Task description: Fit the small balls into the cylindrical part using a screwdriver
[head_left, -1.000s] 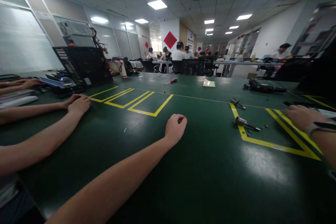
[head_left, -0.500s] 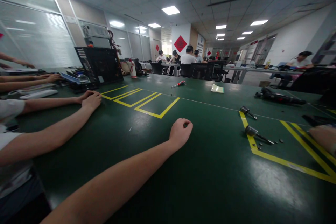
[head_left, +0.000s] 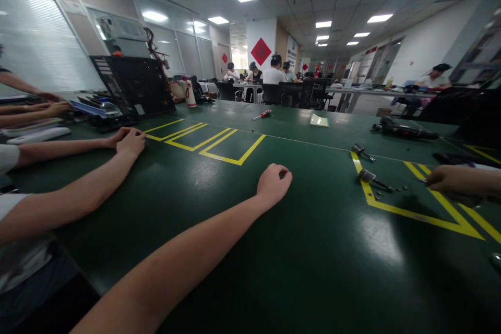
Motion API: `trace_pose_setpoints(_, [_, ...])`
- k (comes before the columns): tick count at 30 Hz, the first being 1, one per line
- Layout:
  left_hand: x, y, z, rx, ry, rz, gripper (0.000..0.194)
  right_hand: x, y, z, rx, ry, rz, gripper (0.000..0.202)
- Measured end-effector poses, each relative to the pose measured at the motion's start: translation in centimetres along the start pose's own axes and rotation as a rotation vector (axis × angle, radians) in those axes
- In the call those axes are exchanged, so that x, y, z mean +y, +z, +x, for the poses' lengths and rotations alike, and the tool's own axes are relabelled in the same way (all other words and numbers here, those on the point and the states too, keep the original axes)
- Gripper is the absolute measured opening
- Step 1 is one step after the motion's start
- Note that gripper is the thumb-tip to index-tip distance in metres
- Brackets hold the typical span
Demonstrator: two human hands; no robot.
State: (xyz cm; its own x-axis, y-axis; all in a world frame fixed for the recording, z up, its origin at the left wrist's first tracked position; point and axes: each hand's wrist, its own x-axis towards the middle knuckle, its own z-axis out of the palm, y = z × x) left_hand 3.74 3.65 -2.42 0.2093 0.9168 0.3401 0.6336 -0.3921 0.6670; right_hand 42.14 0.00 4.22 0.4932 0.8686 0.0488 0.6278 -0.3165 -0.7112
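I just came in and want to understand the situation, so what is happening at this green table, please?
The left hand is over the table, its fingers curled, with nothing visible in it. The right hand is near the yellow tape at the right; it seems to grip something small, but I cannot tell what. Two metal tools with shafts lie to its left, with small dark bits beside them. A co-worker's hands are together at the left. The red screwdriver lies untouched.

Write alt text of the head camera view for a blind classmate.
A left hand, fingers curled, at a green tabletop marked with yellow tape; right of it, two metal tools and small pieces near another hand; farther back, a red-handled screwdriver.
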Motion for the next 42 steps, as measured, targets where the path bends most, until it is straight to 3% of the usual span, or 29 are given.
trace_pose_setpoints(3, [0.6,-0.2,-0.6,-0.019,0.134,0.028,0.026,-2.8,0.6,-3.6,-0.324,0.139,-0.071,0.019])
trace_pose_setpoints(4, [1.0,-0.3,-0.9,-0.034,0.198,0.037,0.026,-3.8,1.1,-4.8,-0.480,0.182,-0.043,0.019])
trace_pose_setpoints(6, [2.0,-0.6,-1.7,-0.082,0.344,0.036,0.026,-5.8,2.4,-7.1,-0.659,0.218,0.096,0.019])
trace_pose_setpoints(10, [4.4,-1.0,-3.7,-0.237,0.684,-0.038,0.037,-8.8,6.7,-10.7,-0.866,0.254,0.290,0.008])
trace_pose_setpoints(12, [5.2,-1.1,-4.5,-0.315,0.804,-0.059,0.045,-9.6,8.9,-12.0,-0.908,0.237,0.386,0.008])
trace_pose_setpoints(14, [5.5,-1.2,-5.1,-0.368,0.844,-0.055,0.048,-10.2,10.8,-13.1,-0.901,0.211,0.430,0.015])
trace_pose_setpoints(17, [5.1,-1.5,-5.6,-0.376,0.793,-0.013,0.044,-10.7,12.6,-14.2,-0.867,0.180,0.514,0.021])
trace_pose_setpoints(22, [3.5,-2.1,-5.8,-0.388,0.743,0.000,0.034,-11.3,13.8,-15.5,-0.843,0.195,0.604,0.018])
trace_pose_setpoints(30, [2.0,-2.6,-4.6,-0.284,0.586,-0.203,0.031,-9.5,13.1,-15.8,-0.683,0.175,0.954,0.020])
trace_pose_setpoints(34, [1.3,-2.6,-3.9,-0.289,0.479,-0.313,0.033,-7.8,12.4,-15.7,-0.558,-0.026,1.117,0.039])
trace_pose_setpoints(39, [0.8,-2.6,-3.2,-0.339,0.342,-0.313,0.035,-7.9,11.5,-17.0,-0.479,-0.177,1.100,0.011])
trace_pose_setpoints(42, [0.6,-2.5,-2.9,-0.349,0.342,-0.249,0.031,-8.5,11.2,-18.0,-0.488,-0.258,1.075,0.033])
